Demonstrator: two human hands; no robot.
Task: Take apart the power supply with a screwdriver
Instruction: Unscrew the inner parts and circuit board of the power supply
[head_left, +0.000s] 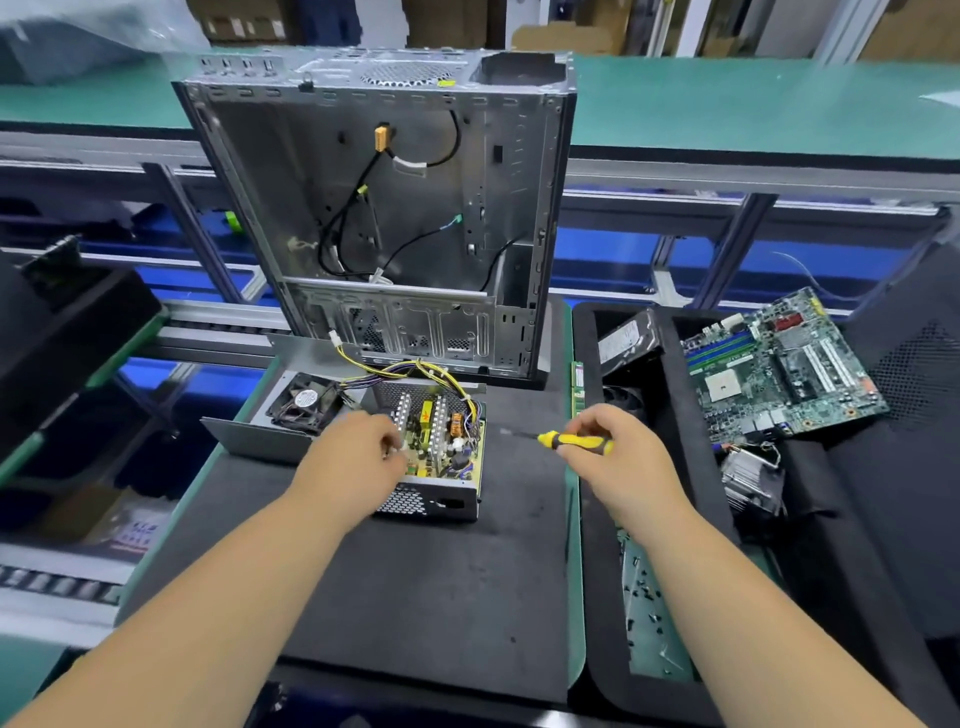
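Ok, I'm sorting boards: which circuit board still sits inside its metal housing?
The yellowish board in the opened power supply by the left hand; the green motherboard lies loose at right.

- L hand (358, 457) & R hand (605, 457): both bare, no gloves.
- No rings, no tape or plasters on the fingers that show.
- Wrists bare: no watch, strap or bracelet on either.
- Both forearms bare from the wrist down to the near edge of the frame; no sleeve or cuff showing anywhere along them.
- No marks, writing or tattoos on the parts of the arms facing the camera.
- L fingertips mostly hidden behind the back of the hand, so nails can't be made out there.
- R knuckles & thumb show; nails too small to tell more.
- Rest of the body out of frame; clothing can't be told.
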